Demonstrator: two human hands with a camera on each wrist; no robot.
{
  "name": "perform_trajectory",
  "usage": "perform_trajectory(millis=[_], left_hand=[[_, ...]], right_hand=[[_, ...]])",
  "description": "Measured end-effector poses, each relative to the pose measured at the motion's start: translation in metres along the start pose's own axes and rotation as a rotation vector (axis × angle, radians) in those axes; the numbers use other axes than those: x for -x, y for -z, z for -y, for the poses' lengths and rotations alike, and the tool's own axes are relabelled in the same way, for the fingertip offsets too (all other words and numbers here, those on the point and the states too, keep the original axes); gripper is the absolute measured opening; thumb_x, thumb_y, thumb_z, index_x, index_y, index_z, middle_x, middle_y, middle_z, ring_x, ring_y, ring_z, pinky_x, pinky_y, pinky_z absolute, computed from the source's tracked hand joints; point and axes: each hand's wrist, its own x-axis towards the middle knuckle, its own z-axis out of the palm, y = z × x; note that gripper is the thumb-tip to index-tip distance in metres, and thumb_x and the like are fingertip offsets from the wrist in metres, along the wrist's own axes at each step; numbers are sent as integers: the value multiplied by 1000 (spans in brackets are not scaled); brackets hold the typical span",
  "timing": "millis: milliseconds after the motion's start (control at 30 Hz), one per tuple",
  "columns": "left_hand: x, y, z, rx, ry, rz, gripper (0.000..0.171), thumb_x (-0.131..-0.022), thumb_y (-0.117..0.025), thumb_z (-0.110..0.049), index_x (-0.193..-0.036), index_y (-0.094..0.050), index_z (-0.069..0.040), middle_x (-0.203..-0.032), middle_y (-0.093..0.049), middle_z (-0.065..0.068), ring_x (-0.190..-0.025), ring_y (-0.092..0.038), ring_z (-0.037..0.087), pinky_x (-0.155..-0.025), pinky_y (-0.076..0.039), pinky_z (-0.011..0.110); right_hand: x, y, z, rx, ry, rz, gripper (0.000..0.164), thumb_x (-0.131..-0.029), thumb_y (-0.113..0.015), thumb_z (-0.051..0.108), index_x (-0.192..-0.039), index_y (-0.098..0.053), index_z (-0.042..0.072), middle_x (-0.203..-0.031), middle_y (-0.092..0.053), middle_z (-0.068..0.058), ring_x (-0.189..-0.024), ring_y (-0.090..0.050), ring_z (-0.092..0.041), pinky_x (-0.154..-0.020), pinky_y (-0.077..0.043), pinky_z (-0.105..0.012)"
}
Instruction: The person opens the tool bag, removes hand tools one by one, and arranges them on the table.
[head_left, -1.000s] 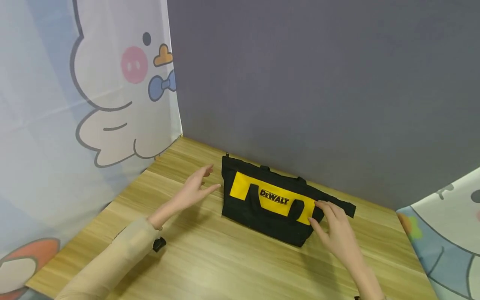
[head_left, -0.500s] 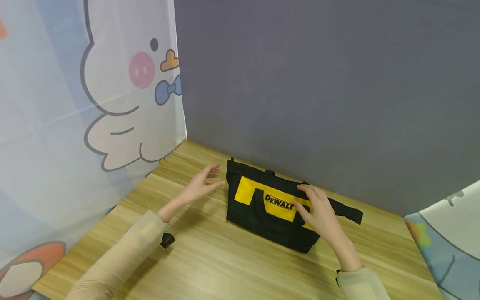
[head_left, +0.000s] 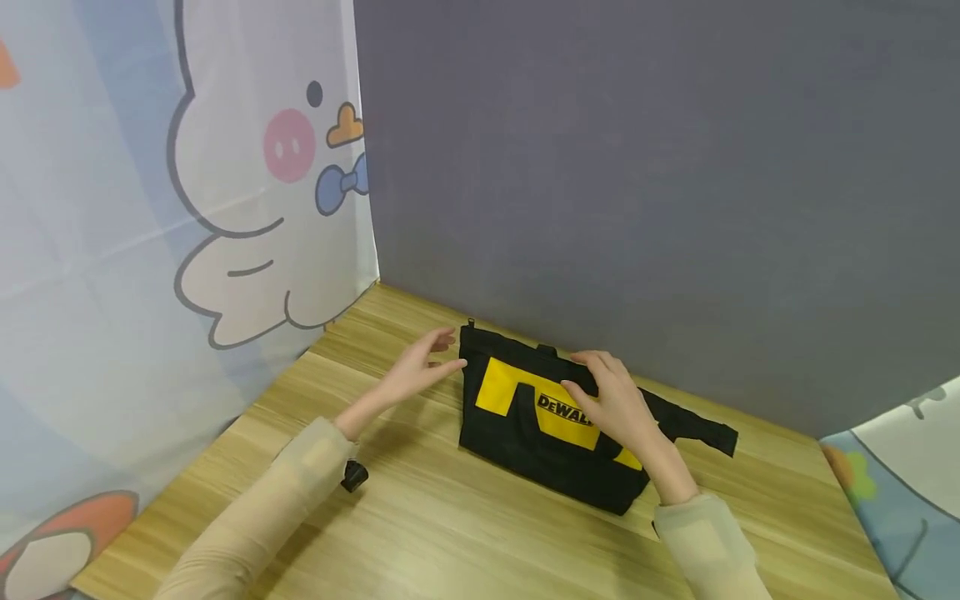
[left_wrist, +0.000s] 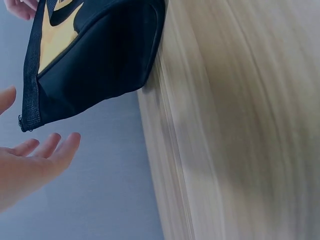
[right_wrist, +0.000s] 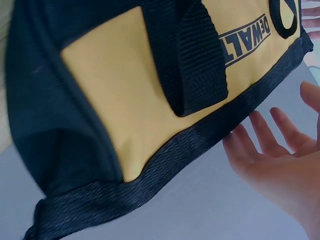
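A black tool bag with a yellow DEWALT panel and black strap handles stands on the wooden table. Its zipped top tapers to a black flap at the right, and a small zipper pull pokes up at the left corner. My left hand hovers beside the left end, thumb and fingers spread around that corner, gripping nothing. My right hand reaches over the right half and hides part of the logo. In the right wrist view its loosely bent fingertips lie right at the zipped edge.
A grey wall panel rises close behind the bag. A printed cartoon cloth hangs at the left, another at the right. The bare table surface extends in front. A small black device sits under the left wrist.
My right hand has moved left from the bag's right end to over its logo. My left hand is slightly closer to the left end. The head view has shifted a little.
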Motion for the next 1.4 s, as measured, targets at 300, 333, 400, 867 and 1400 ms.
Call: perform_trajectory(millis=[300,333,400,867,1400], left_hand=[[-8,-4,4,10,17,-2,65,-89,-63,-33,-142,-36,-7,-137,-48,17,-127,-46,37,-102,-41,53],[-10,-4,4,10,12,-2,66,-89,-63,-34,-142,-35,-6,-136,-49,17,-127,-46,38,-102,-41,53],[-12,-5,4,17,3,1,67,-89,-63,-33,-142,-34,-4,-135,-49,18,-127,-46,38,-101,-42,52],[-18,-9,7,46,30,61,68,-89,-63,-34,-144,-32,-9,-138,-45,17,-128,-46,34,-99,-46,47],[-24,-13,6,62,-18,90,52,-93,-57,-30,-137,-40,-9,-130,-53,13,-127,-47,33,-100,-44,51]], right_hand=[[-29,-14,15,-15,40,58,46,-93,-56,39,-129,-53,12,-129,-53,-6,-120,-50,-27,-97,-46,-46],[-33,-14,17,-17,45,61,45,-93,-56,39,-129,-53,13,-129,-53,-6,-120,-50,-26,-97,-46,-46],[-41,-16,22,-25,52,67,45,-93,-55,39,-129,-53,13,-129,-54,-6,-119,-51,-26,-96,-46,-46],[-85,-36,53,-39,74,166,46,-94,-52,41,-132,-51,15,-132,-53,-3,-121,-51,-24,-98,-45,-44],[-118,-54,76,-55,146,278,40,-98,-47,24,-138,-47,17,-137,-50,-2,-121,-53,-21,-96,-48,-40]])
